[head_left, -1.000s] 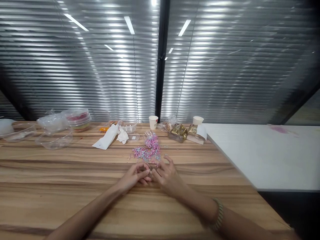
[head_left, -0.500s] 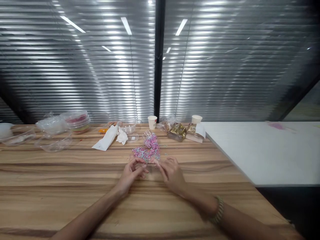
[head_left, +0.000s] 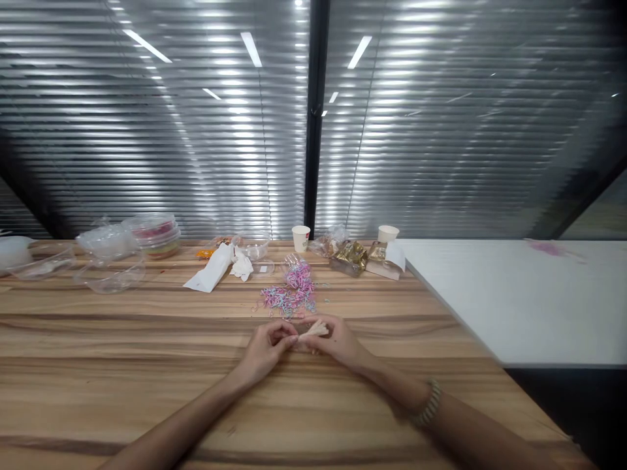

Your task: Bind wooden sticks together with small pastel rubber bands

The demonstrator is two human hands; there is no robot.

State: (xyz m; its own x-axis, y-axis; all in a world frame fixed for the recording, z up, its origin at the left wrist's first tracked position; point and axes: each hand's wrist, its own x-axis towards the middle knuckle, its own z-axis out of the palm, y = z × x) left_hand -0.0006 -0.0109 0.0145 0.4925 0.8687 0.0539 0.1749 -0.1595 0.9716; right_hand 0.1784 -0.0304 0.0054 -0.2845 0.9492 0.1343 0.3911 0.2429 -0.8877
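Observation:
Close together above the wooden table, both hands meet at a small pale fan-shaped piece, narrow at its left end and flared to the right. My right hand grips it between thumb and fingers. At its narrow end, my left hand has thumb and fingertips pinched together; the exact contact is blurred. What the piece is made of cannot be made out. Just beyond the fingers lies a loose pile of small pink, purple and pale blue curved pieces, which reaches back to a clear plastic cup on its side.
Clear plastic tubs and stacked round containers stand at the back left. White paper and an orange wrapper lie nearer the middle. Behind the pile are a paper cup, gold wrappers and another cup. A white table adjoins on the right.
My hands have drawn nearer to me and closer together, away from the pile's edge. The pale fan-shaped piece now shows between them. The view has shifted slightly.

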